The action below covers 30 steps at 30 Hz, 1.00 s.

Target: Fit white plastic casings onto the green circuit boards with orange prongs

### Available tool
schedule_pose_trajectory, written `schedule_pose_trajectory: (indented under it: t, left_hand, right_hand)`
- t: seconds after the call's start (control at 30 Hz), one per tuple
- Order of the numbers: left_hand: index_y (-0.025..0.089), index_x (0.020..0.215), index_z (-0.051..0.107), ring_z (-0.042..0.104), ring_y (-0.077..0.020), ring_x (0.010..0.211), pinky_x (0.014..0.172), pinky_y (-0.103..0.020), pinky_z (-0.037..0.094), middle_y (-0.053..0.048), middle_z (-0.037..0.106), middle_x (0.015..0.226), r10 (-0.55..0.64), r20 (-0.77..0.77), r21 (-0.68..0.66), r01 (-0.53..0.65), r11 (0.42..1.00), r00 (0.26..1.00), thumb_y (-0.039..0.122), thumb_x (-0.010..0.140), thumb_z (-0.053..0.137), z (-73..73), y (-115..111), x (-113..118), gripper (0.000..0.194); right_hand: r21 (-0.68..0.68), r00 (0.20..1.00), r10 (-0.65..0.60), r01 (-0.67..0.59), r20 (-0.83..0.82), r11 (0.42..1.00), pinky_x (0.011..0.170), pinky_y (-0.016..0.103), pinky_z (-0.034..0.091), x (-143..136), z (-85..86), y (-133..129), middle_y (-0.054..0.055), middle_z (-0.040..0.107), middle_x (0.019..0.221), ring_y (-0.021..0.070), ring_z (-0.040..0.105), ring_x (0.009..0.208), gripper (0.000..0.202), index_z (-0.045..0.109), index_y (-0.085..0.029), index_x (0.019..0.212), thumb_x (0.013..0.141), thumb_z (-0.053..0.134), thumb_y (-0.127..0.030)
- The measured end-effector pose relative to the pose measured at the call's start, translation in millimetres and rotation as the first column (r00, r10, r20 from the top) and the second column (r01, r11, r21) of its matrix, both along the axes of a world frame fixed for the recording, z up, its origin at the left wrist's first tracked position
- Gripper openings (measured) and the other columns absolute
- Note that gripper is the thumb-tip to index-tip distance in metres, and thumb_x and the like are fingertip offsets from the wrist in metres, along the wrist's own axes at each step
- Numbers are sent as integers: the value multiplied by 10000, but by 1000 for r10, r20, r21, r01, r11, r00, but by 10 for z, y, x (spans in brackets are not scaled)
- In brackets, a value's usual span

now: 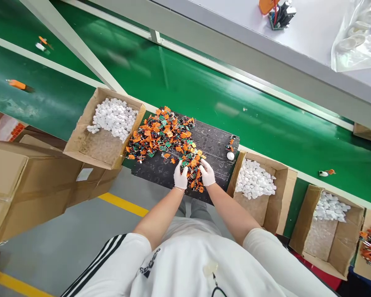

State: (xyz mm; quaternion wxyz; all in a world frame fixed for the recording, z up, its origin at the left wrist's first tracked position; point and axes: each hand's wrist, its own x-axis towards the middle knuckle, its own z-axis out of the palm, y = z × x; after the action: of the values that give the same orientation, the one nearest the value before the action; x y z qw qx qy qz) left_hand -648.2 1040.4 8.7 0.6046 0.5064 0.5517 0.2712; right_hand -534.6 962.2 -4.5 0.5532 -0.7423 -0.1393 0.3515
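Observation:
A heap of small orange plastic parts with green circuit boards (160,134) covers the left half of a black board (210,138). From its near right side a smaller cluster of these circuit board parts (195,171) stretches toward me. My left hand (181,177), in a white glove, is curled against the left side of that cluster. Opposite it, my right hand (207,174), gloved too, curves its fingers against the right side. Both hands grip the cluster between them; some fingertips are hidden among the parts. At the board's right end are one more circuit board part (231,142) and a round white piece (230,156).
Cardboard trays of white pieces stand left (71,145) and right (289,185) of the board, with another tray (355,239) farther right. Behind runs a green conveyor belt (185,82) carrying scattered parts. A grey shelf (235,29) overhangs it. Cardboard boxes (34,181) are stacked left.

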Motion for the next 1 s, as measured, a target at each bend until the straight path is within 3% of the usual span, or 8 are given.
schedule_pose_trajectory:
  t: [0.27, 0.53, 0.67, 0.87, 1.0]
  left_hand:
    - [197, 1132, 649, 579, -259, 1150, 1012, -377, 442, -77, 645, 1197, 184, 236, -270, -118, 956, 954, 358, 787, 653, 187, 77, 201, 381]
    - [150, 998, 674, 678, -230, 846, 835, -380, 522, -72, 718, 933, 262, 346, -461, -80, 884, 901, 362, 700, 700, 579, 176, 429, 367]
    - [148, 958, 676, 674, -219, 821, 823, -368, 525, -60, 716, 901, 251, 410, -467, -35, 884, 877, 357, 663, 718, 848, 257, 578, 364]
    - [167, 956, 678, 667, -233, 872, 813, -361, 518, -59, 706, 908, 212, 455, -437, 9, 899, 865, 338, 670, 716, 1351, 375, 823, 335]
    - [183, 942, 684, 654, -231, 929, 821, -338, 505, -53, 702, 949, 136, 496, -398, 86, 913, 858, 323, 683, 711, 1705, 350, 1030, 296]
  right_hand:
    - [56, 967, -132, 147, -218, 987, 1058, 445, 425, 87, 51, 97, 101, 616, 1267, 279, 553, 1214, 496, 669, -156, 1143, 712, 679, -402]
    - [98, 935, -188, 227, -302, 969, 1024, 449, 461, 222, 229, 183, 95, 673, 1168, 284, 595, 1163, 390, 724, -151, 1011, 680, 707, -358]
    - [144, 930, -222, 272, -293, 951, 994, 447, 490, 301, 505, 260, 88, 683, 1149, 277, 620, 1125, 415, 711, -151, 1052, 703, 688, -374]
    - [239, 936, -280, 329, -215, 914, 1050, 412, 446, 539, 1161, 344, 65, 673, 1174, 260, 575, 1192, 402, 717, -178, 1058, 715, 691, -386]
    - [285, 920, -357, 389, -159, 876, 1069, 426, 419, 736, 1535, 255, 53, 689, 1145, 259, 574, 1193, 365, 734, -198, 1008, 696, 706, -386]
